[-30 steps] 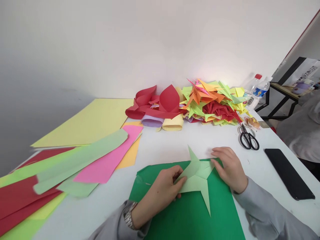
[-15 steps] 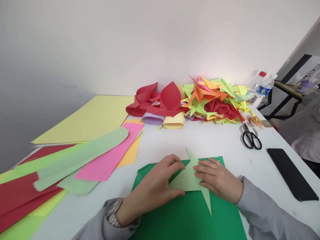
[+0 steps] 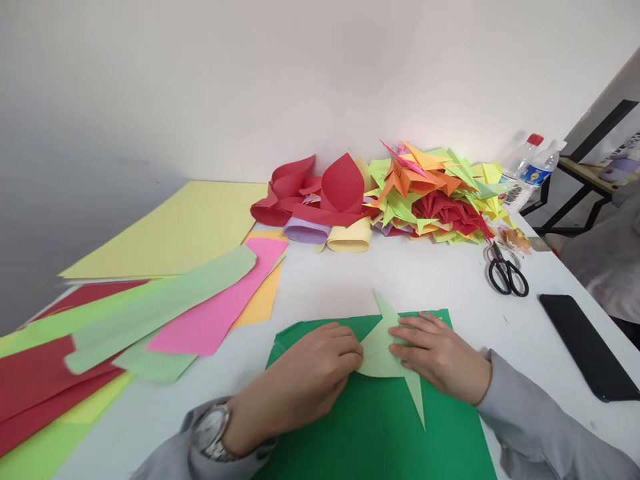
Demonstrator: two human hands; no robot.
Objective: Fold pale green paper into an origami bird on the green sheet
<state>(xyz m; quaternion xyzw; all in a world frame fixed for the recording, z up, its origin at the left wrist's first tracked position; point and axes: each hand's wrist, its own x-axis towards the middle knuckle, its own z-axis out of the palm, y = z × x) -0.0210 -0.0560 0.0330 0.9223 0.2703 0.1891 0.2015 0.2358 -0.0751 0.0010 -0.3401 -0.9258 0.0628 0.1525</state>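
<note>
A pale green folded paper shape [image 3: 383,350] with pointed tips lies on a dark green sheet [image 3: 380,433] at the table's near edge. My left hand [image 3: 305,377] rests on the shape's left side, fingers curled and pressed down on the paper. My right hand [image 3: 437,357] lies on its right side, fingers stretched flat over the fold. Both hands cover the middle of the shape; one point sticks out above and one below.
Loose coloured sheets [image 3: 150,313] fan out at the left. A heap of folded paper figures [image 3: 430,193] and red curled pieces [image 3: 320,197] lines the wall. Black scissors [image 3: 507,273], a black phone [image 3: 585,347] and two bottles [image 3: 535,167] lie at the right, beside another person's grey sleeve [image 3: 605,260].
Both hands have closed in over the pale green shape, folding its wide flaps inward so it looks narrower. My left hand went from pinching the edge to pressing on it.
</note>
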